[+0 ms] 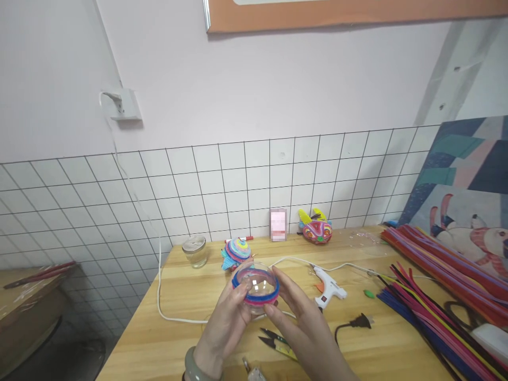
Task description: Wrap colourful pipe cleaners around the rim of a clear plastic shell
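Fingers (238, 302) of the left hand (222, 330) curl around a clear bowl (256, 288) wrapped in pink and blue bands, holding it just above the table (190, 296). On the other side the right hand (307, 323) touches the bowl's rim with its fingertips, fingers loosely spread. Scissors (278, 341) lie on the table below the hands. A white glue gun (327, 288) rests just right of the bowl, and a glass jar (194, 250) stands to the left near the tiled wall. Bundled pipe cleaners (440, 280) lie along the right edge.
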`<state>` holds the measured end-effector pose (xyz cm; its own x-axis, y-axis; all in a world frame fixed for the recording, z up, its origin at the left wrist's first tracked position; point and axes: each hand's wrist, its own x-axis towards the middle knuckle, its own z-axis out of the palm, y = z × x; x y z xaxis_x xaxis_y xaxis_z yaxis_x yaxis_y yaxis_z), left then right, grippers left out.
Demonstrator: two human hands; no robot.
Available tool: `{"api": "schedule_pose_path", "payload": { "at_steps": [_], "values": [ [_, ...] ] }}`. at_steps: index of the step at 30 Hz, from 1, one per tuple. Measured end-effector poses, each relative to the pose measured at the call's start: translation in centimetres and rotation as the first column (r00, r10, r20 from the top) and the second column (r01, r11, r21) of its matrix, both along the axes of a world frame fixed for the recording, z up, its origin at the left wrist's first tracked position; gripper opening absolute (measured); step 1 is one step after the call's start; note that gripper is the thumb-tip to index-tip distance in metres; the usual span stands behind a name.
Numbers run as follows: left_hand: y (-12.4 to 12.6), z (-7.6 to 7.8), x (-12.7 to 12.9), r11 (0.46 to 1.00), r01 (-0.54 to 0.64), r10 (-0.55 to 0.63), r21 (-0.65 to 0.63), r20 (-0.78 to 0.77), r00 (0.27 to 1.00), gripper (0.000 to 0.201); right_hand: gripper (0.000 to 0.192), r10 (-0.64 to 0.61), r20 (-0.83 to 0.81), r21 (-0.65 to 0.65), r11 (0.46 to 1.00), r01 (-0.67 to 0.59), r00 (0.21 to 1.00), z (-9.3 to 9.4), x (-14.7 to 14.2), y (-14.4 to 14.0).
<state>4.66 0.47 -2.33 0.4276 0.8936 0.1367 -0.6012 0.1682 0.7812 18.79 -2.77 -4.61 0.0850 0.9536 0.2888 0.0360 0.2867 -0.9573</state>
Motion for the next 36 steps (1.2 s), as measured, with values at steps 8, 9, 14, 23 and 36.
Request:
{"api": "schedule_pose_path", "payload": {
  "at_steps": [8,9,14,23,36],
  "values": [
    [-0.2,0.3,0.2,0.998,0.001,0.001,-0.061,0.028,1.0,0.033,0.063,0.062,-0.143,-0.008,0.998,-0.064,0.988,-0.3,-0.2,-0.1],
    [-0.2,0.3,0.2,0.998,0.002,0.0,-0.065,0.031,1.0,0.033,0.062,0.068,-0.165,-0.008,0.998,-0.07,0.984,-0.3,-0.2,-0.1],
    [-0.1,0.0,-0.1,0.999,-0.002,0.005,-0.042,0.086,0.996,0.03,0.061,0.044,-0.352,-0.042,0.997,-0.062,0.935,0.4,0.4,-0.1],
    [0.6,-0.4,-1.1,0.999,0.002,0.001,-0.034,0.097,0.995,0.031,0.037,-0.031,-0.542,-0.184,0.979,-0.083,0.84,0.4,2.4,0.4],
    [0.8,0.0,-1.3,0.994,0.011,-0.003,-0.105,0.083,0.997,0.036,0.03,0.085,-0.757,-0.164,0.935,-0.314,0.648,0.8,1.7,0.2]
  ]
}}
